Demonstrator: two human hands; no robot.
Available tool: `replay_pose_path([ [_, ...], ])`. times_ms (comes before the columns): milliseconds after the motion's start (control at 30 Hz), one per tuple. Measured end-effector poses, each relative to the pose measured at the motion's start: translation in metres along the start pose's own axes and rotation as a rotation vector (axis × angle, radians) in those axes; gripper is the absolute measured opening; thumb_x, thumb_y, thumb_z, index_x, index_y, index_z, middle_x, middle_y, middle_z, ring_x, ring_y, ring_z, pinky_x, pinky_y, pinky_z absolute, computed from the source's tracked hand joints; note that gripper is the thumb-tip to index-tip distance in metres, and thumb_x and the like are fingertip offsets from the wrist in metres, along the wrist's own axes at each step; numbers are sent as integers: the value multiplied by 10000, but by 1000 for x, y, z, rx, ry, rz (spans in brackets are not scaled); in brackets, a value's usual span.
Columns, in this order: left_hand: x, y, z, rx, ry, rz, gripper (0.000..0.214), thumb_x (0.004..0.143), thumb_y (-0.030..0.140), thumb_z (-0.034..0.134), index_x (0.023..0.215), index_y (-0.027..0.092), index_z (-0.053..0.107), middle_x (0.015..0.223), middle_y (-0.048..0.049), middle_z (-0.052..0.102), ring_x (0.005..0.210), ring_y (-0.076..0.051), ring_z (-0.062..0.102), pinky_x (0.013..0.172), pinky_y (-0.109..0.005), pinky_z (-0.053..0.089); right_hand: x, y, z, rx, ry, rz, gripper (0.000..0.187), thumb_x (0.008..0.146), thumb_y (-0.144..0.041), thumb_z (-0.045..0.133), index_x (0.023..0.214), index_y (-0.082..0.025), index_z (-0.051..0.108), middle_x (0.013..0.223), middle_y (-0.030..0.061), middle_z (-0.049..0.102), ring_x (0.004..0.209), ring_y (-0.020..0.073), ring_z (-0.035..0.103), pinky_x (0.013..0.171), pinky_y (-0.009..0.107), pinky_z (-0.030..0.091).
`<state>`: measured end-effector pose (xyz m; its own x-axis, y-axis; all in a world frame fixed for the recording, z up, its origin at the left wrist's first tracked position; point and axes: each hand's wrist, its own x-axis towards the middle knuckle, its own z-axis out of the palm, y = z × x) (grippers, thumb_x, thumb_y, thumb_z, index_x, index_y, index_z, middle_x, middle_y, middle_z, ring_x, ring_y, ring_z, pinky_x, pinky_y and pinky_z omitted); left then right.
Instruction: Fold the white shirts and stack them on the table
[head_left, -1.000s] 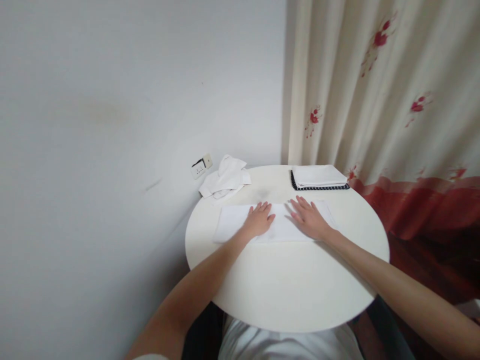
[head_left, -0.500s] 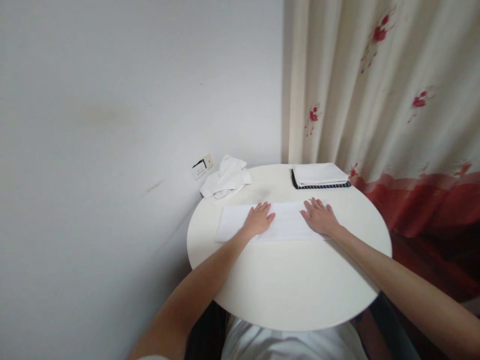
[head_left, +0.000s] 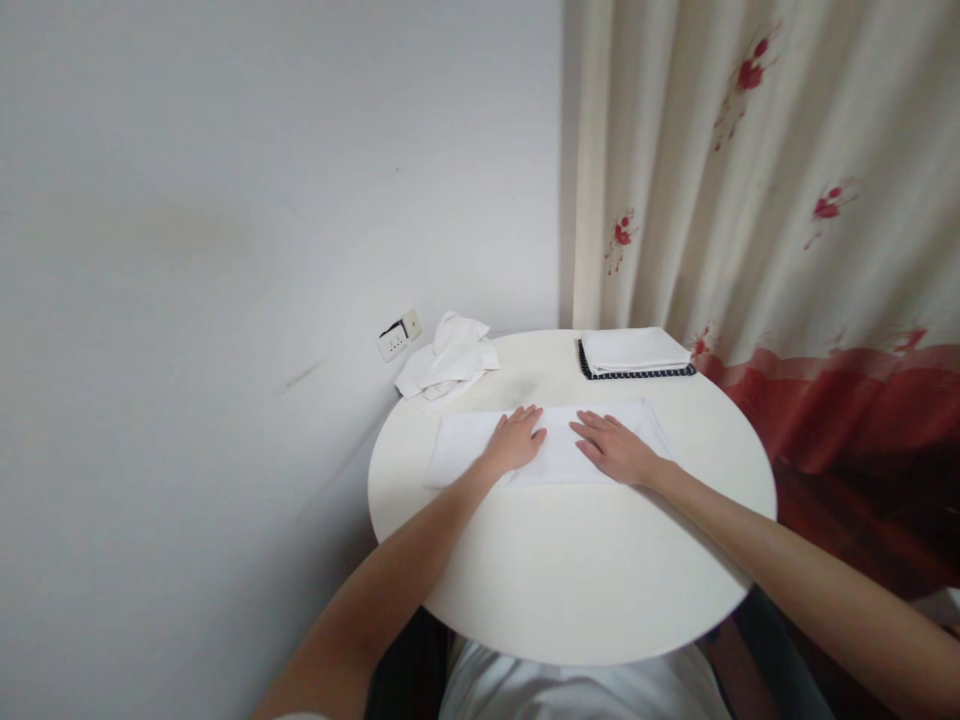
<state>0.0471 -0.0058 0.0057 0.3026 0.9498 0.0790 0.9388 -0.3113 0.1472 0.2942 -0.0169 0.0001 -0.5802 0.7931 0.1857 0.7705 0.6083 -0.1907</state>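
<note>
Your left hand (head_left: 516, 438) lies palm down, fingers extended and a little spread, the thumb standing out toward your other hand. Your right hand (head_left: 613, 447) is flat too, palm down, its fingers close together, angled inward and away from you, with the thumb slightly apart. Neither hand pinches anything; how firmly they press, you cannot tell from this view.

Under both hands is the folded white cloth (head_left: 557, 455), a long, flat strip laid crosswise in front of you. A bare stretch of it shows between your hands, and its ends reach out past them on either side. It rests on the round white counter (head_left: 585, 570), beyond the middle, with a broad area of the top between it and you.

Farther out, at the back left edge of the counter, a crumpled white cloth (head_left: 451, 355) sits in a loose heap near the wall (head_left: 262, 200). At the back right, a neatly folded white cloth (head_left: 636, 348) lies on a dark item with a white-patterned edge (head_left: 637, 375).

Past the heap, a socket (head_left: 392, 343) is set in the wall. To the right hangs a cream curtain (head_left: 675, 200) with red flowers and a red lower band. Below the counter's near edge, white clothing (head_left: 574, 690) shows at your lap.
</note>
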Motion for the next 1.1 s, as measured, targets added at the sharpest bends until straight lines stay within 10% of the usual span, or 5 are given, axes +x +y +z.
replay_pose_path([
  [533, 4, -16, -4, 52, 37, -66, 537, 1013, 447, 365, 1487, 202, 423, 1566, -107, 427, 1443, -255, 378, 1194, -498, 262, -1, 17, -3, -144, -12, 377, 569, 1040, -455, 270, 1512, -166, 403, 1629, 163, 295, 1507, 304, 241, 1167, 582, 236],
  [867, -10, 3, -8, 27, -28, 65, 585, 1038, 475, 283, 1563, 220, 303, 1663, -68, 227, 1536, -283, 175, 1215, -559, 175, -4, 10, -4, -185, 92, 342, 492, 1028, -378, 327, 1403, -127, 524, 1567, 208, 392, 1466, 328, 323, 1147, 573, 270],
  [1100, -23, 38, -5, -22, -53, 299, 601, 1048, 497, 246, 1574, 209, 284, 1652, -59, 264, 1536, -208, 186, 1240, -434, 161, -5, -11, -4, -93, 105, -26, 514, 1034, -381, 324, 1477, -172, 480, 1567, 126, 428, 1483, 249, 309, 1217, 475, 173],
])
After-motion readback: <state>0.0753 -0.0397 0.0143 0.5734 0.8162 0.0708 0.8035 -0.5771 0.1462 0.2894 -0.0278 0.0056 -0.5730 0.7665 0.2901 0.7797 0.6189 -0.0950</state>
